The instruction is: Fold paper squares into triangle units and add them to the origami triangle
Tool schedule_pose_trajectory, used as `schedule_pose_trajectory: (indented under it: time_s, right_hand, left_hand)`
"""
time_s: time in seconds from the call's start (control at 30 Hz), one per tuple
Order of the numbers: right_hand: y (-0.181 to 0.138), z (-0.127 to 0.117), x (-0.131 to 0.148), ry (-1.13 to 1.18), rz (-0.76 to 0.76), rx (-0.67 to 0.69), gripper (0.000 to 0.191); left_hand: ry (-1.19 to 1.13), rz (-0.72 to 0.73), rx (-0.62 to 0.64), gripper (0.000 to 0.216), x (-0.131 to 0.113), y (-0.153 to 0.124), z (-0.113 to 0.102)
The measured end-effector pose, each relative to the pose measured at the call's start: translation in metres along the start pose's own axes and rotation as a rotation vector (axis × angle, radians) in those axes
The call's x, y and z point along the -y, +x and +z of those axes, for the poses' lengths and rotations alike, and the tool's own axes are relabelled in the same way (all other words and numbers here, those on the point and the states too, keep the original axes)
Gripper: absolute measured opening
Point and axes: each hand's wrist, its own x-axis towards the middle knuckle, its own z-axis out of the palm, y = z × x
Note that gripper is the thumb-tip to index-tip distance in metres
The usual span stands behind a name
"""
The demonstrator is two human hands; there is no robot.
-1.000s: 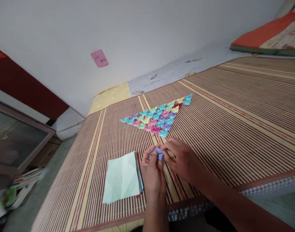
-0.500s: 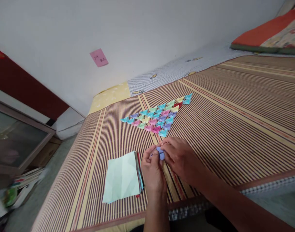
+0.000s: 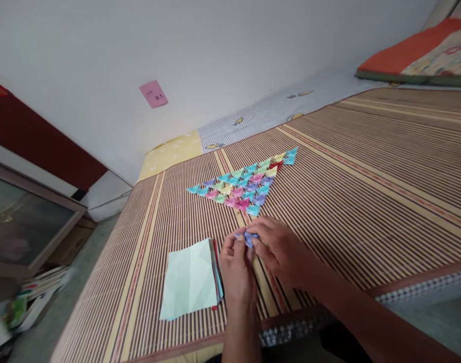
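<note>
Between my two hands is a small folded piece of blue-violet paper, pointed at its ends. My left hand pinches it from the left, thumb on the near face. From the right, the fingers of my right hand grip its other side; they hide part of it. Just beyond the hands lie several small folded paper boats in blue, pink, yellow, green and violet, set close together in a triangle. Left of my left hand is a stack of square paper sheets, pale green on top.
Everything lies on a striped bamboo mat over a bed. A pink note is stuck on the white wall. Folded orange bedding sits at the far right. A glass-fronted cabinet stands at the left, with papers on the floor.
The blue-violet paper, earlier showing a rounded, flat side with a dark slit, now shows a wider pointed shape. Both hands still hold it, and my right fingers have shifted.
</note>
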Motion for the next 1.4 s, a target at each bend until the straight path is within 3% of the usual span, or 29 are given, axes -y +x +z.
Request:
schedule_pose_trajectory:
  time_s: [0.3, 0.57, 0.83, 1.03, 1.17, 1.33, 1.4]
  right_hand:
    - [0.001, 0.004, -0.005, 0.011, 0.034, -0.017, 0.022]
    - [0.000, 0.005, -0.001, -0.051, 0.050, -0.093, 0.012]
    - [0.000, 0.011, -0.007, -0.122, 0.084, -0.034, 0.012]
    - [0.001, 0.011, 0.001, -0.177, 0.058, -0.029, 0.012]
    - [0.002, 0.003, 0.000, 0.029, 0.020, -0.035, 0.020]
    - [0.005, -0.013, -0.013, 0.236, 0.012, -0.227, 0.018]
    - [0.005, -0.015, -0.015, 0.248, 0.056, -0.228, 0.015]
  left_hand:
    - [-0.006, -0.017, 0.003, 0.019, 0.000, 0.001, -0.002]
    - [0.307, 0.144, 0.049, 0.019, 0.001, -0.003, -0.003]
    - [-0.113, -0.109, 0.064, 0.024, -0.004, 0.000, -0.001]
    - [-0.230, -0.116, 0.033, 0.020, -0.008, -0.002, 0.001]
    - [-0.271, -0.147, -0.036, 0.017, -0.004, 0.000, 0.001]
    - [-0.291, -0.184, -0.035, 0.035, -0.004, 0.004, 0.002]
    - [-0.268, -0.144, -0.050, 0.037, -0.005, 0.005, 0.002]
